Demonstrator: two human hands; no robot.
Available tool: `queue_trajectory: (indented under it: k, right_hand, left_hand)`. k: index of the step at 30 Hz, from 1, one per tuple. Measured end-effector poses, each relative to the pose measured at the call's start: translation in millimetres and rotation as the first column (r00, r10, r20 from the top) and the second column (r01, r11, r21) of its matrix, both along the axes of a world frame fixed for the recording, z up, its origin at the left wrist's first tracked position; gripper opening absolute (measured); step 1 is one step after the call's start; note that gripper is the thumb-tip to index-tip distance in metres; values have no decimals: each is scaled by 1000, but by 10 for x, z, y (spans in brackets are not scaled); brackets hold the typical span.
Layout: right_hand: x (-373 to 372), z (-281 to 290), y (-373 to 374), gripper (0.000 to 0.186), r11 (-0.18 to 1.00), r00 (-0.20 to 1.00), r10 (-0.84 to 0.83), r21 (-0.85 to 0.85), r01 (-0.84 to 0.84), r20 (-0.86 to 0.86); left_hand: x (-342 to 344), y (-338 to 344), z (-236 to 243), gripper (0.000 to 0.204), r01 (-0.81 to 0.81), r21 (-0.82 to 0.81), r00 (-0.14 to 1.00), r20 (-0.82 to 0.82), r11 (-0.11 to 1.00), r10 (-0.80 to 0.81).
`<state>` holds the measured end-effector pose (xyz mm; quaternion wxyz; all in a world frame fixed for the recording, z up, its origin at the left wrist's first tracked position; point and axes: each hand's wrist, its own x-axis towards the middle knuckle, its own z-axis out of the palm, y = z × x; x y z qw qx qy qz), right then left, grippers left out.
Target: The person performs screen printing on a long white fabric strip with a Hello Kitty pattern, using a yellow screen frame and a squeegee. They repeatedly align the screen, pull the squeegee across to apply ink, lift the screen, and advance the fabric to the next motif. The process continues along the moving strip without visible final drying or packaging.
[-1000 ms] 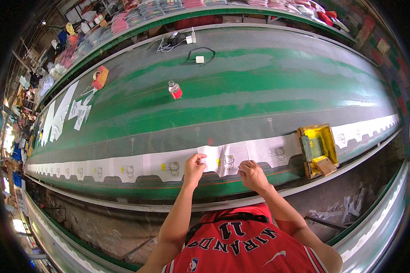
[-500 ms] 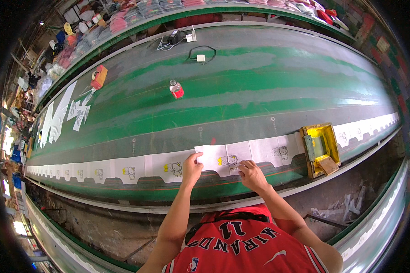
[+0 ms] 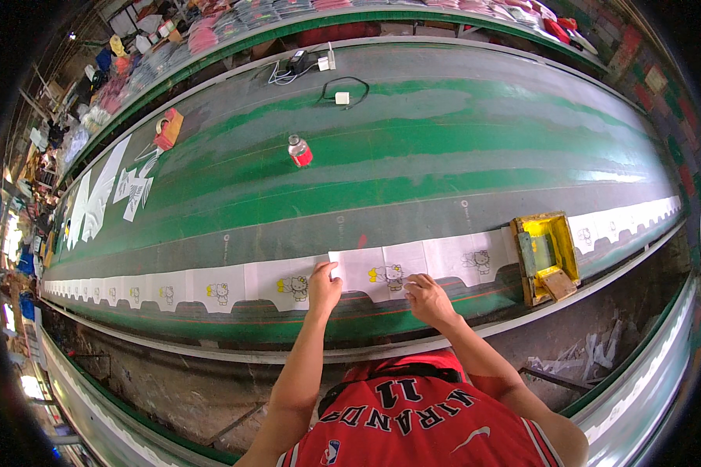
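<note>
A long row of white cut pieces (image 3: pixel 362 263), fabric or paper, runs along the near edge of the table, each with a cartoon cat print (image 3: pixel 394 275) partly coloured yellow. My left hand (image 3: pixel 325 288) has its thumb and fingers closed at the left edge of the piece in front of me. To the right of that print, my right hand (image 3: pixel 431 302) rests low on the pieces with its fingers curled together. What its fingertips hold, if anything, is too small to make out. Right of my hands, a yellow-stained wooden printing frame (image 3: pixel 530 265) lies over the row.
A bottle with a red label (image 3: pixel 300 152) stands mid-table on the green surface (image 3: pixel 413 183). Toward the back are a black adapter (image 3: pixel 296 62) with cables and a white plug (image 3: pixel 342 98). A tape dispenser (image 3: pixel 168 128) and white scraps (image 3: pixel 93 204) lie at the left.
My left hand has shifted slightly left at the piece's edge, its fingers a little more curled. My right hand stays almost where it was. The whole view has moved slightly.
</note>
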<state>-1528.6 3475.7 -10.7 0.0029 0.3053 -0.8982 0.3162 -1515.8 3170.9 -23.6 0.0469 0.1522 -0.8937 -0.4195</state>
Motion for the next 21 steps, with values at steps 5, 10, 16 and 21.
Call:
queue_trajectory:
  k: [5, 10, 16, 21]
  right_hand:
    - [45, -7, 97, 24, 999, 999, 18, -48, -17, 28]
    - [119, 153, 392, 24, 995, 999, -7, -97, 10, 34]
    - [-18, 669, 1188, 25, 996, 999, -47, -81, 48, 9]
    - [-276, 974, 2217, 22, 989, 987, -146, -34, 144, -64]
  left_hand:
    - [38, 170, -27, 40, -56, -285, 982, -187, 957, 2]
    - [-15, 640, 127, 39, -18, -262, 979, -199, 965, -35]
    - [-148, 1523, 157, 40, 162, -126, 969, -168, 979, -182]
    - [-341, 2596, 368, 38, 261, 73, 964, -76, 963, -255]
